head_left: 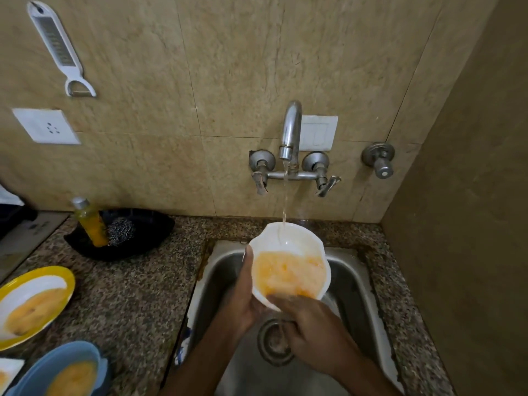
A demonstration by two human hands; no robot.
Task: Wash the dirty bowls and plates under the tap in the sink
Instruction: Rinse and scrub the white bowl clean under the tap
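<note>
- Now the white bowl (297, 238) is over the sink (354, 287), tilted toward the person and directly below the tap (291, 130). A thin stream of water (285, 195) falls on its upper inner side.
- Its rim is wavy and its surface is smooth and glossy. An orange, creamy smear covers the lower half of the inside.
- The left hand (243, 298) grips the bowl from the left side and from under, with the thumb lying along the rim.
- The right hand (311, 321) is at the near edge of the bowl with its fingers over the rim. They are blurred, so I cannot tell if they hold the bowl or only touch it.
- The sink is of dull steel with a round drain (274, 341). The tap is of shiny metal with two lever handles.
- The counter (128, 281) is of speckled brown stone.
- On it, at the left, lie a plate (67, 284) with a yellow rim and a blue bowl (48, 361), both with the same orange smear.
- Farther back, a black tray (148, 230) holds a clear bottle (90, 221) of yellow liquid and a steel wire scrubber (121, 231). I cannot read any writing on the bottle.
- On the beige tiled wall hangs a long white plastic grater (57, 44), and below it is a white socket (47, 125).
</note>
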